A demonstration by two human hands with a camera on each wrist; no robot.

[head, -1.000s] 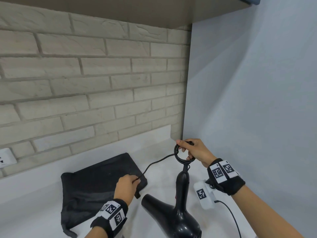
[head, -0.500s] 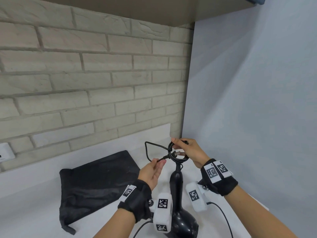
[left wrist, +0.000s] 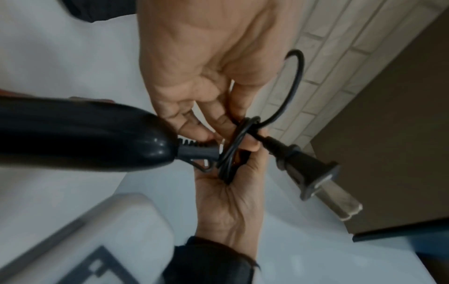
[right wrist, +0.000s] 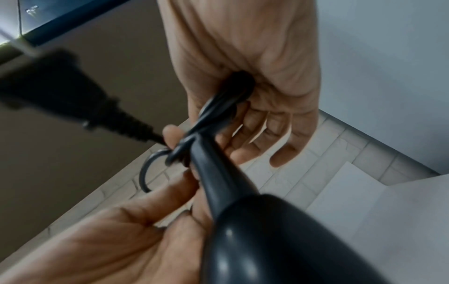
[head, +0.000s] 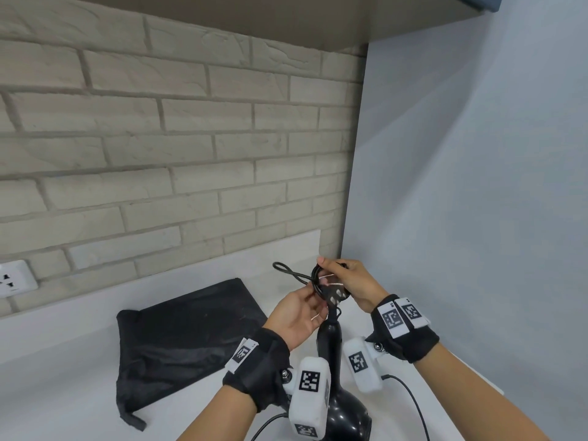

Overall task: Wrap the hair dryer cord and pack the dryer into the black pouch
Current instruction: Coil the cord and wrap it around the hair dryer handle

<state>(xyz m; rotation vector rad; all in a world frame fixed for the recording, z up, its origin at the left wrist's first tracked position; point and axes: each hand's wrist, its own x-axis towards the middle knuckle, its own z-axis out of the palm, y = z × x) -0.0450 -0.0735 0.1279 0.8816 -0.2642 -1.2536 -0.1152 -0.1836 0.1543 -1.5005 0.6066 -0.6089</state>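
The black hair dryer (head: pixel 331 342) stands on the white counter with its handle pointing up between my wrists; the handle (left wrist: pixel 85 134) also fills the left of the left wrist view. Above the handle tip my right hand (head: pixel 327 270) grips the coiled cord (left wrist: pixel 232 151). My left hand (head: pixel 318 299) pinches the cord at the coil, next to the plug (left wrist: pixel 313 173). A small free loop of cord (head: pixel 286 271) sticks out to the left. The black pouch (head: pixel 184 338) lies flat on the counter left of my hands.
A brick wall runs along the back with a white socket (head: pixel 14 278) at far left. A plain grey wall (head: pixel 477 218) closes the right side, and a shelf (head: pixel 286 20) hangs overhead. The counter (head: pixel 63 393) extends to the left and front.
My left hand rose from beside the pouch to the coil, bringing the plug end with it. The long slack cord has shrunk to a small loop. The right hand kept hold of the coil.
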